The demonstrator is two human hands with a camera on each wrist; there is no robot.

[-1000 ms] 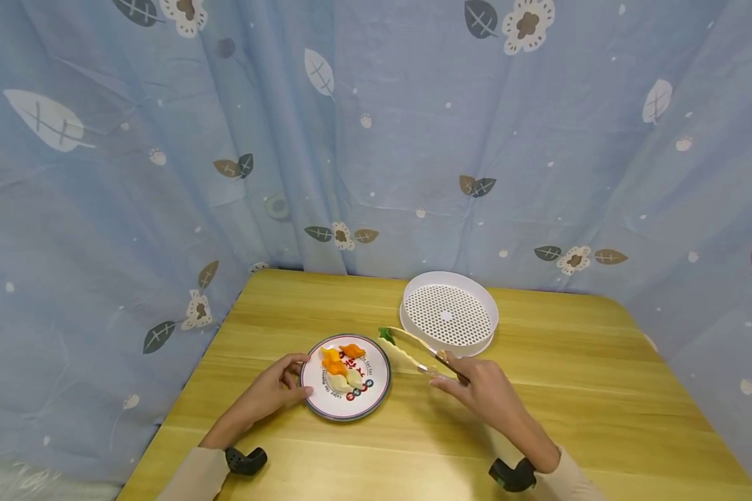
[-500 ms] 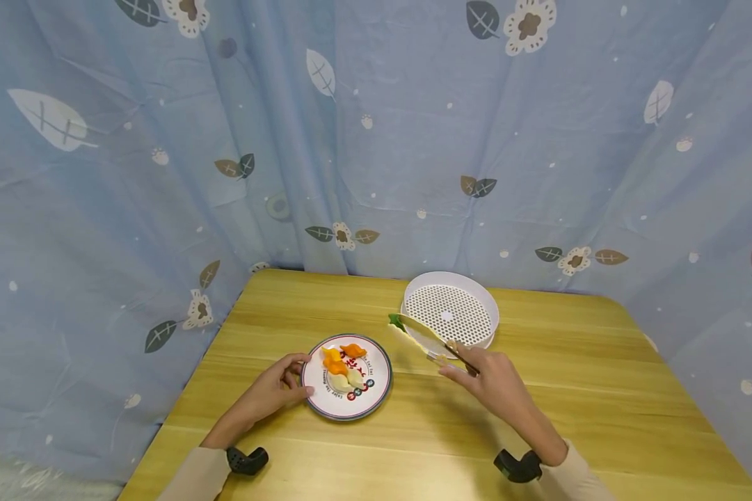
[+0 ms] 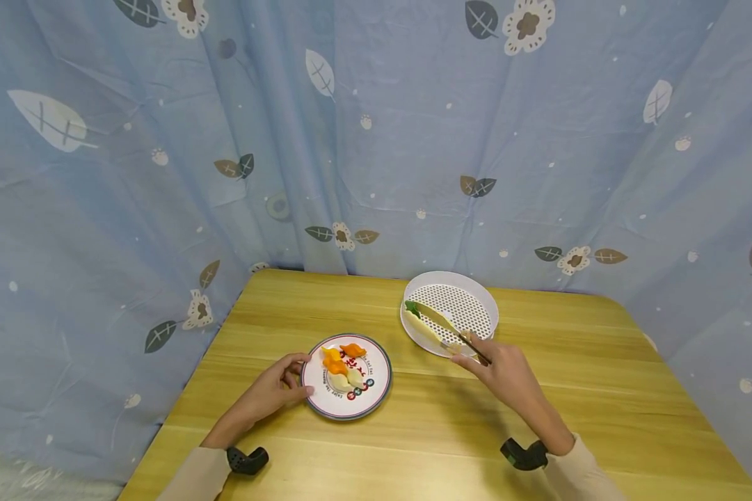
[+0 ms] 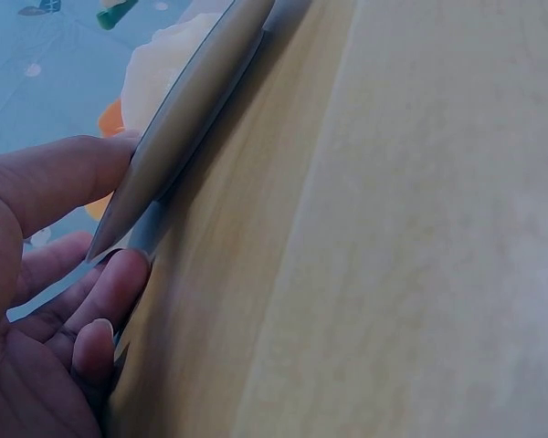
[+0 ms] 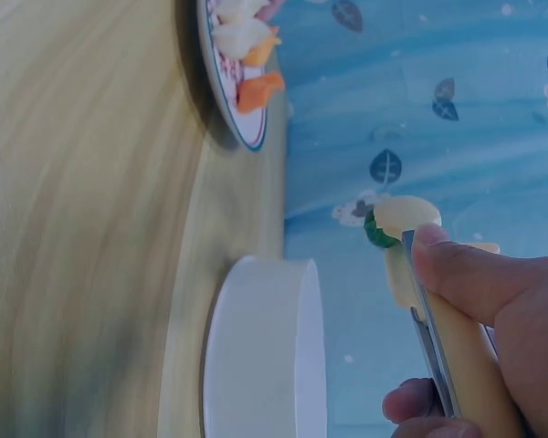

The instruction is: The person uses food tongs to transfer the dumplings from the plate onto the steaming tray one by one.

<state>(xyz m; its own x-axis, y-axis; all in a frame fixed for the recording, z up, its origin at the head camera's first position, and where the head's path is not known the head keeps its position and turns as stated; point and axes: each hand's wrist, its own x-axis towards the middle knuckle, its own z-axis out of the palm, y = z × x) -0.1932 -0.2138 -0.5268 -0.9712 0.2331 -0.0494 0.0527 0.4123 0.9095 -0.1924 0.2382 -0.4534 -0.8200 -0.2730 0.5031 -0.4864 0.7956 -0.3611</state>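
My left hand (image 3: 277,388) grips the left rim of a round white plate (image 3: 321,402), thumb on top and fingers beneath the edge. Yellow, orange (image 3: 353,351) and white dumpling-shaped pieces (image 3: 354,378) lie on it. In the right hand (image 3: 504,369) are tongs (image 3: 438,319) with pale yellow arms, reaching over the white round steamer tray (image 3: 491,306). Between the tong tips sits a small green piece (image 3: 411,307), mostly covered by them in the right wrist view, where the tongs (image 5: 443,351) appear above the tray's wall (image 5: 256,351).
The wooden table (image 3: 313,466) carries the plate at left of centre and the tray, with its perforated bottom, near the back edge. A blue curtain (image 3: 401,139) printed with leaves and flowers hangs behind and at both sides. Each wrist wears a black device (image 3: 248,460).
The right hand has carried the tongs and green piece rightward and away, from beside the tray to over its left part. The left hand and plate stay put.
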